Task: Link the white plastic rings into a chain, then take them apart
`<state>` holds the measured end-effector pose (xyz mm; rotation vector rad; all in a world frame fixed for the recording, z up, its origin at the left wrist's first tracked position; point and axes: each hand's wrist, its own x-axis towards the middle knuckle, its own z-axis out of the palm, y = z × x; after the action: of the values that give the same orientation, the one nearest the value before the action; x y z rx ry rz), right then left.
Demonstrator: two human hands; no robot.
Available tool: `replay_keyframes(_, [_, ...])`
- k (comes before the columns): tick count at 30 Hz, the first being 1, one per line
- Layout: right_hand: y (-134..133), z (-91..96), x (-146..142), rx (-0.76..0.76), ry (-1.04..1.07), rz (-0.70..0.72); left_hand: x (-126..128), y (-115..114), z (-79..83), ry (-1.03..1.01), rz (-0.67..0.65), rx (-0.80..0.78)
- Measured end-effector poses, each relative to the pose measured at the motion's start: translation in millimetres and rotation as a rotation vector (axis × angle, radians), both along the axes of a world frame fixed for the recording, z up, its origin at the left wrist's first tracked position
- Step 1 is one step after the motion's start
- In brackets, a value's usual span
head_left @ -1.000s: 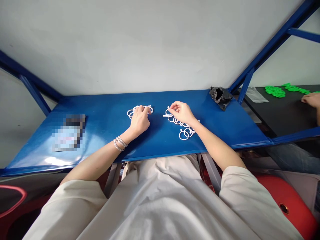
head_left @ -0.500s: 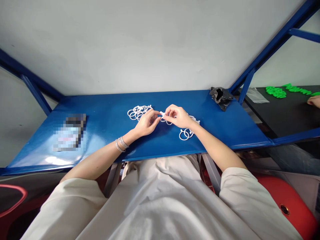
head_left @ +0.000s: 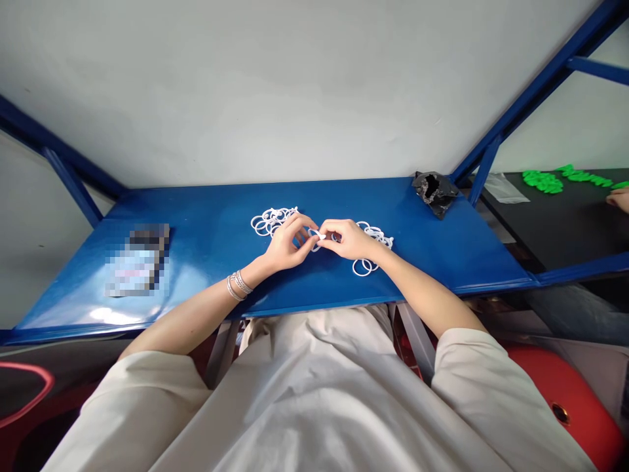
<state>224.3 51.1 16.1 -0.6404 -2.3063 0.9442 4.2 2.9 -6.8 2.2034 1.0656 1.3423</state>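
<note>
Between my two hands is a white plastic ring with a small tab [head_left: 321,236], pinched at the fingertips of both. My left hand [head_left: 289,244] has its thumb and fingers closed around the ring's left side. From the other side, my right hand [head_left: 350,238] grips near the tab with thumb and forefinger. Part of the ring is hidden by the fingers. A pile of white rings [head_left: 269,217] lies just behind and left of my left hand. Another loose group of white rings [head_left: 377,235] lies beside my right hand and partly behind the wrist.
The blue tabletop [head_left: 206,216] meets a grey wall, with blue frame bars at both sides. A pixelated flat object [head_left: 138,261] lies at left; a torn black plastic bag [head_left: 442,196] sits back right. Green pieces [head_left: 541,181] and another person's hand [head_left: 620,198] are on the neighbouring black table.
My right hand has shifted slightly down and left, its fingers turning toward my left hand. The held ring has turned and moved left, nearer my left fingertips.
</note>
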Motion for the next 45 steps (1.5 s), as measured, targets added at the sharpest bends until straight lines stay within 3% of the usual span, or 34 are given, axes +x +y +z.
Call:
replay_keyframes(4, [-1.1, -2.9, -4.1, -0.21, 0.06, 0.008, -0.5, -2.9, 0.9, -0.134, -0.112, -0.262])
replay_keyframes(7, [-1.2, -5.6, -6.7, -0.437, 0.13, 0.129, 0.8, -4.7, 2.9, -0.239, -0.273, -0.471])
replay_keyframes(9, [-1.7, -5.4, -7.1, -0.485, 0.103, 0.212, 1.6, -5.1, 5.5, -0.234, -0.35, -0.541])
replay_keyframes(16, [-3.8, 7.0, -1.9, -0.311, -0.111, 0.267, 5.7, -5.7, 16.0, -0.106, -0.533, -0.696])
replay_keyframes(24, [-3.5, -0.6, -2.7, -0.289, -0.15, 0.271, 1.7, -3.8, 11.7, -0.045, -0.542, -0.676])
replay_keyframes(29, [-1.3, -9.1, -7.1, -0.254, -0.047, 0.065, -3.9, 3.7, 0.2, -0.109, -0.438, -0.68])
replay_keyframes(35, [2.3, -10.7, -7.1, -0.307, 0.162, -0.122, 0.5, 2.6, -3.1, -0.208, -0.419, -0.726])
replay_keyframes(39, [5.4, -8.3, -2.4, -0.118, 0.054, -0.204, 0.3, 2.2, 0.9, -0.215, -0.409, -0.744])
replay_keyframes(45, [9.5, -18.8, -4.7, 0.09, -0.186, -0.06, -2.9, 6.8, 1.6, -0.325, -0.4, -0.832])
